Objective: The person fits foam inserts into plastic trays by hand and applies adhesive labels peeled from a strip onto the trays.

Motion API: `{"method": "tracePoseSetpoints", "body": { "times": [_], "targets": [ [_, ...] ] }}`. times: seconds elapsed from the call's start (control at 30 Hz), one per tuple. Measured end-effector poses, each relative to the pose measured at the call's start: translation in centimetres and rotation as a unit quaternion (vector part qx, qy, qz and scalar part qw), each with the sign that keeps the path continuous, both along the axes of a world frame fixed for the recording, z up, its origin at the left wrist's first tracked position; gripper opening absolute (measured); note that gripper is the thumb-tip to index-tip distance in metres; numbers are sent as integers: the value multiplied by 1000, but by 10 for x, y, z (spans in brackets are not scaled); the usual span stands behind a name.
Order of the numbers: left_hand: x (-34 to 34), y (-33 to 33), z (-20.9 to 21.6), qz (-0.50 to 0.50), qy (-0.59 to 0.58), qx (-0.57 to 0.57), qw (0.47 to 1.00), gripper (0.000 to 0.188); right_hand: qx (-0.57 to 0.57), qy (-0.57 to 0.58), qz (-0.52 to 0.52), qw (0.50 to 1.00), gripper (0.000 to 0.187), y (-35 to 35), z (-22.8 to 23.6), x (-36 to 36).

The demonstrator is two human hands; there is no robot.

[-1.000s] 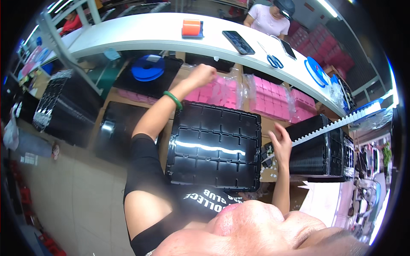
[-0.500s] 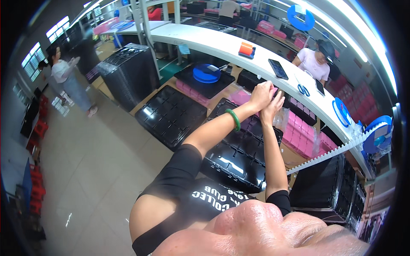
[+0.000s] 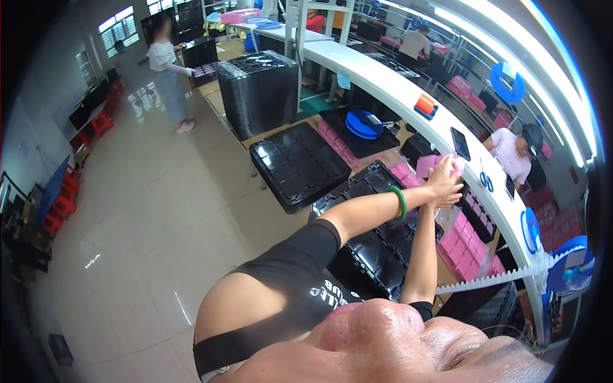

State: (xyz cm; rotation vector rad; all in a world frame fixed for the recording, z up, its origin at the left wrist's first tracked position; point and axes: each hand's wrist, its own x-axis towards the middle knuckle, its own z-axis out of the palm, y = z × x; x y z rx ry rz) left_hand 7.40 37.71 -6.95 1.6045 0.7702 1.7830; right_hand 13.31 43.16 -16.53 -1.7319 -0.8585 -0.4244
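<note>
While both forearms stretch over a large black tray (image 3: 370, 252), we see the left hand (image 3: 440, 179), a green bangle (image 3: 400, 203) at its wrist, with its fingers at a pink piece (image 3: 426, 165) near the white shelf (image 3: 389, 83). The right hand (image 3: 449, 196) overlaps it just below, fingers extended; we cannot tell whether either hand is pinching. Pink trays (image 3: 463, 246) lie nearby, toward the lower right. On the shelf we find an orange tape roll (image 3: 425, 103), a phone (image 3: 460, 144) and scissors (image 3: 486, 182).
</note>
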Motion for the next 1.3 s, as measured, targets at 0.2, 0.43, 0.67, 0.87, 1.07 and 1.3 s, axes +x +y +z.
{"method": "tracePoseSetpoints", "body": {
  "times": [0.2,0.43,0.67,0.87,1.07,1.3],
  "targets": [
    [-1,5,-6,49,5,33,998,22,-32,59,-11,998,69,-18,20,-12],
    [-59,34,5,40,89,59,993,24,-75,-21,-6,997,44,-40,13,57],
    [-111,39,-15,-90,247,-8,965,25,8,-50,81,995,8,-102,3,96],
    [-168,16,-64,-91,356,85,926,26,-5,-78,176,981,8,-185,-12,74],
    [-213,-31,-62,-96,396,63,911,20,-61,-106,237,964,10,-245,-11,37],
    [-244,-86,-67,-84,393,18,916,20,-78,-19,267,960,12,-281,-8,10]
  ]
}}
